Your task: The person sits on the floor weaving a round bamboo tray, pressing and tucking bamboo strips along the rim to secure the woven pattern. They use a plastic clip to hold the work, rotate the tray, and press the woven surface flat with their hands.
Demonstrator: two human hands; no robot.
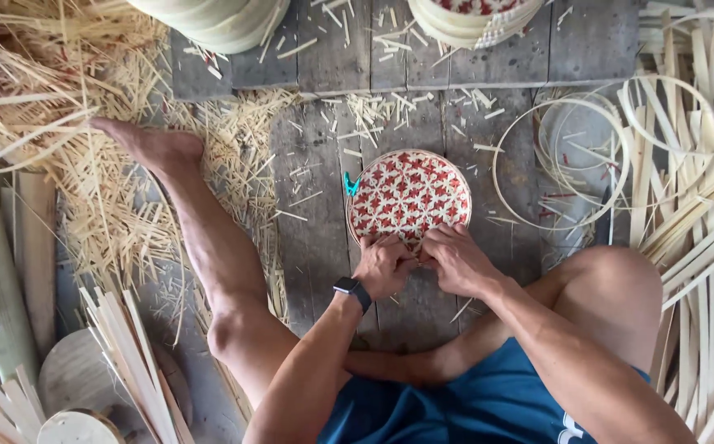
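Note:
A round woven tray (409, 195) with a red and pale star pattern lies on the grey wooden floor between my legs. My left hand (383, 265), with a dark watch on its wrist, grips the tray's near rim. My right hand (454, 258) pinches the same rim just beside it, fingers closed on the edge. A small turquoise clip (350, 185) is fastened on the tray's left rim.
Loose bamboo hoops (560, 163) lie to the right of the tray, with long flat bamboo strips (702, 230) beyond. Stacks of finished trays (476, 18) stand at the top. Straw-like shavings (77, 140) cover the left. My left leg (209, 255) stretches out; cut slats (131, 362) lie lower left.

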